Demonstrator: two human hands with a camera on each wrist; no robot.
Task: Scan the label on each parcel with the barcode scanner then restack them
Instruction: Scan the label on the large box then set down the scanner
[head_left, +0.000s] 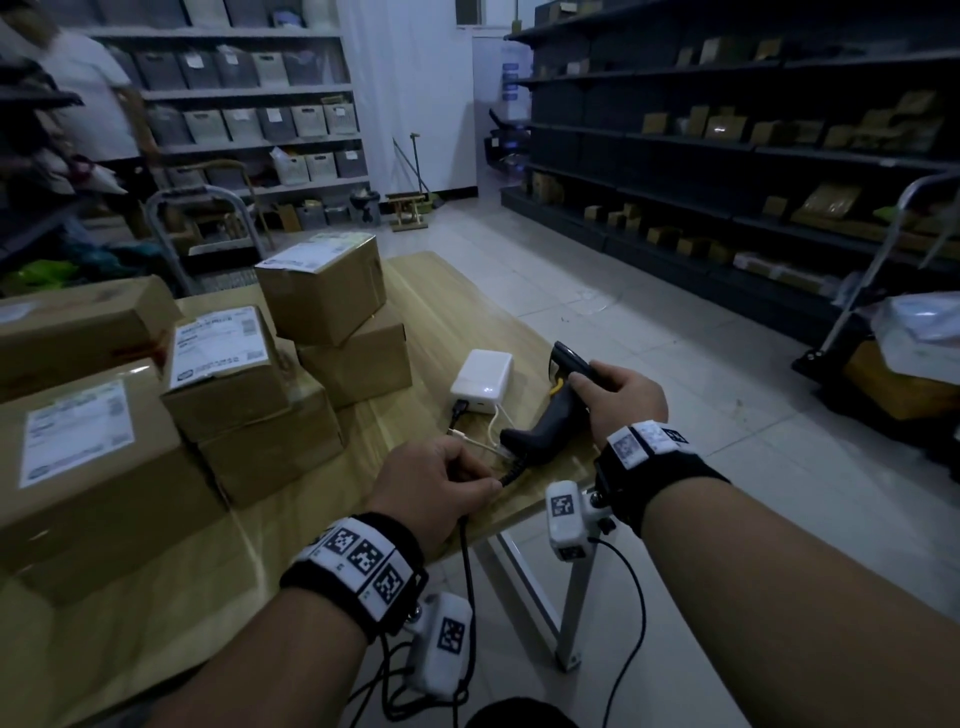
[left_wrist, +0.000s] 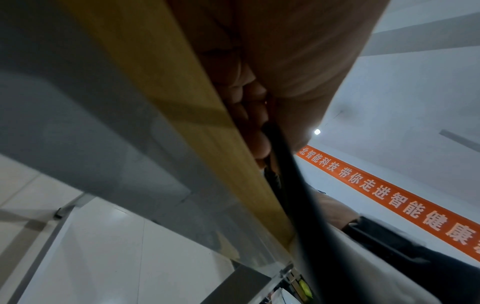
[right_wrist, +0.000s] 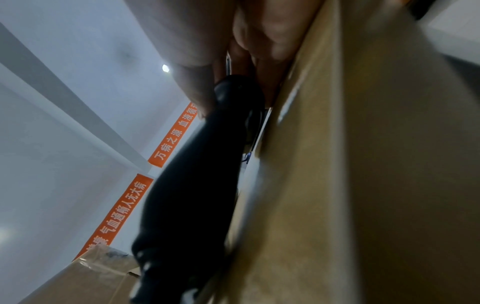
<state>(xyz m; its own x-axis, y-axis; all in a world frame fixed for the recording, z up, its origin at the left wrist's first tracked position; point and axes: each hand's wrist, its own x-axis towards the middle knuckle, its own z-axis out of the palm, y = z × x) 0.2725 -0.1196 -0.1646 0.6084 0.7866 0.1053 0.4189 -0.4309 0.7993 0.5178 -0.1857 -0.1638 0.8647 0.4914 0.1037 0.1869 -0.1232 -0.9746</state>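
A black barcode scanner (head_left: 553, 410) with a yellow trigger lies on the wooden table (head_left: 467, 306) near its right edge. My right hand (head_left: 621, 400) grips its head; the scanner body (right_wrist: 197, 179) fills the right wrist view. My left hand (head_left: 447, 486) pinches the scanner's black cable (head_left: 511, 475), which drops over the table's front edge; the cable (left_wrist: 288, 170) also shows under the curled fingers (left_wrist: 249, 115). Several brown cardboard parcels (head_left: 223, 364) with white labels stand stacked at the left, another stack (head_left: 332, 301) behind the scanner.
A white charger box (head_left: 482, 382) with plugged cables sits just left of the scanner. A hand truck (head_left: 208, 228) stands behind the table. Dark shelving (head_left: 727, 130) lines the right wall, a cart (head_left: 904, 343) stands at the right, and a person (head_left: 88, 98) is at far left.
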